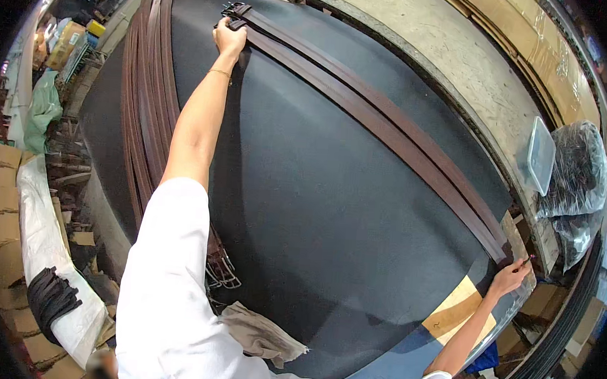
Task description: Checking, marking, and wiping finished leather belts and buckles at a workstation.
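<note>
Long brown belts [351, 98] lie slantwise across a black-covered work table [334, 191]. At their far upper end, my left hand [230, 38] grips a dark strap piece by the metal buckles [235, 9]. My right hand [509, 277] is at the belts' other end, at the lower right. Its fingers pinch a small, thin dark item [527, 259] with a pinkish tip, too small to identify. More brown belts [150, 102] lie in a bundle left of my left arm, their metal buckles [223, 273] at the near end. That arm partly hides the bundle.
A crumpled beige cloth [263, 333] lies at the near edge. Yellowish sheet material [460, 308] is beneath my right forearm. Beyond the table's right edge are a clear plastic container [540, 156] and plastic-wrapped dark bundles [576, 169]. Black strips [53, 299] rest on white wrapping at left.
</note>
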The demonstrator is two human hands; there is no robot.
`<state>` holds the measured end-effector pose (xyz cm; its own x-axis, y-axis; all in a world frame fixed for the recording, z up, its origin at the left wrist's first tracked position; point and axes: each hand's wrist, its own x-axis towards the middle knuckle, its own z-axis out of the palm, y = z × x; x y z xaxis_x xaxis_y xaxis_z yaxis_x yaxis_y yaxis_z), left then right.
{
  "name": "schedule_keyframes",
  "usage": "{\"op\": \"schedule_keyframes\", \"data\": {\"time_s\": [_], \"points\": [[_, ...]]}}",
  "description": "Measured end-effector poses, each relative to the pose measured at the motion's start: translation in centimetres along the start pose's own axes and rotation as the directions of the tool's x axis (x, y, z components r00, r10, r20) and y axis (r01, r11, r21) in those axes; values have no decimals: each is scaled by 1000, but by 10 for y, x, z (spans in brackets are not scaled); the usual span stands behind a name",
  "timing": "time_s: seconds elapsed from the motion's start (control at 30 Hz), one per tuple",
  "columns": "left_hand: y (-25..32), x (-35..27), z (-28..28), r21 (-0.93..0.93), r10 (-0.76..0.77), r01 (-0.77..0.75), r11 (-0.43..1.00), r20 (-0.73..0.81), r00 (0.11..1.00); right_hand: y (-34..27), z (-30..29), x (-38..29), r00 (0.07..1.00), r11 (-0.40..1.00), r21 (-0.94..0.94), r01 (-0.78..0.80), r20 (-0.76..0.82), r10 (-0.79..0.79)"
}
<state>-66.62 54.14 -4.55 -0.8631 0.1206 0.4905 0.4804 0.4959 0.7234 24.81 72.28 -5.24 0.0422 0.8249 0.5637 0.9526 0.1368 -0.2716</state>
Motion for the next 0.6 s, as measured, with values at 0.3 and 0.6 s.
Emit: {"op": "schedule_keyframes", "data": {"time_s": [0.3,0.6], "points": [[46,-69,-16,315,416,-449,836,169,893,-15,-7,-9,997,995,95,-17,79,9],[68,-89,-43,-120,661,-775,621,612,434,-28,-9,-13,999,934,356,-42,47,27]]}}
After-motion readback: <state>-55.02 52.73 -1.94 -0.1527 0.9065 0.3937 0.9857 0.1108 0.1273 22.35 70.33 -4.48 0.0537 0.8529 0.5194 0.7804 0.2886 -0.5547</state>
